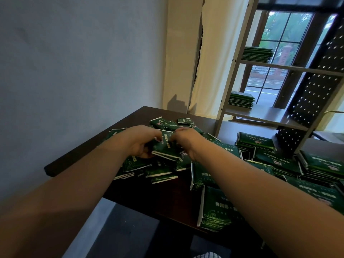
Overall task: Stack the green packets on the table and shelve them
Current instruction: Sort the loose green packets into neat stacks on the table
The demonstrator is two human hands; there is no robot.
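Both hands, left hand (142, 141) and right hand (186, 140), grip packets (164, 148) between them.

head view tilts down, close over the dark table (78, 157).

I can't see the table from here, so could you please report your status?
Left hand and right hand grip a packet bundle over the loose pile. Upper stack and lower stack already shelved. Nothing blocks the shelf unit.
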